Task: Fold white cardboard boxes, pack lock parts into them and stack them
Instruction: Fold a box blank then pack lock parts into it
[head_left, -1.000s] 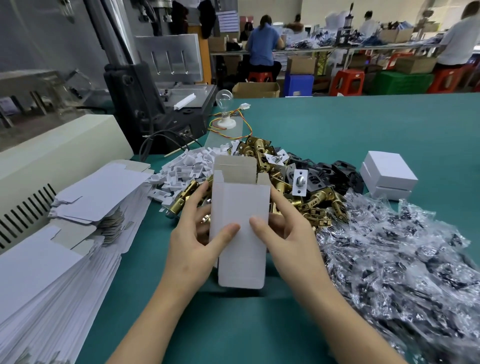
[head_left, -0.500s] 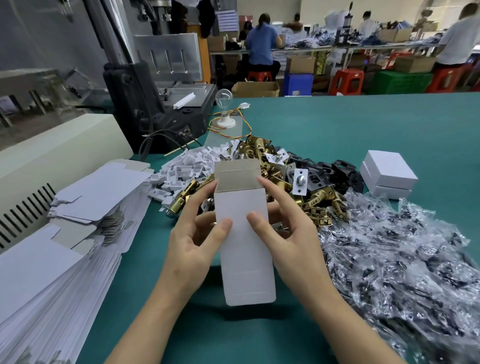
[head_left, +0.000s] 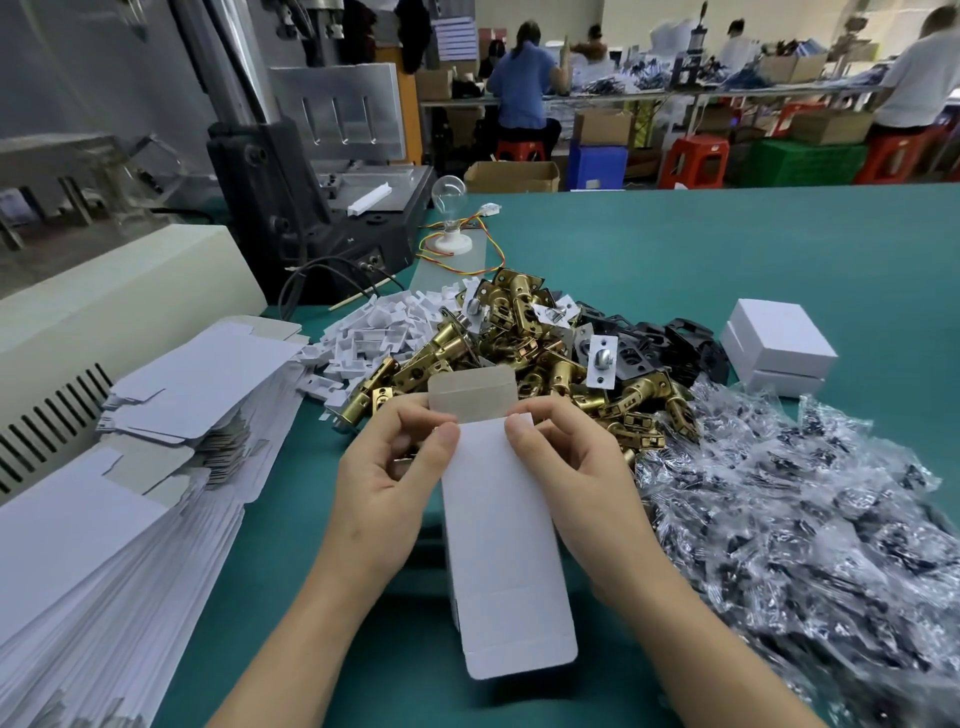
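I hold a white cardboard box blank (head_left: 501, 540) upright over the green table, its grey inner flap sticking up at the top. My left hand (head_left: 389, 478) pinches its upper left corner and my right hand (head_left: 576, 467) pinches its upper right corner, thumbs on the front face. Behind the blank lies a heap of brass lock latches (head_left: 524, 358) with a few silver faceplates. Two folded white boxes (head_left: 779, 348) are stacked at the right.
A tall stack of flat white blanks (head_left: 130, 499) fills the left side. Small white plastic pieces (head_left: 379, 332), black parts (head_left: 670, 348) and clear bags of screws (head_left: 810, 519) surround the heap. A machine (head_left: 311, 171) and a bulb (head_left: 451, 218) stand behind.
The blank has dropped toward me and stands longer in view. Both hands have slid up from its middle to pinch the top corners.
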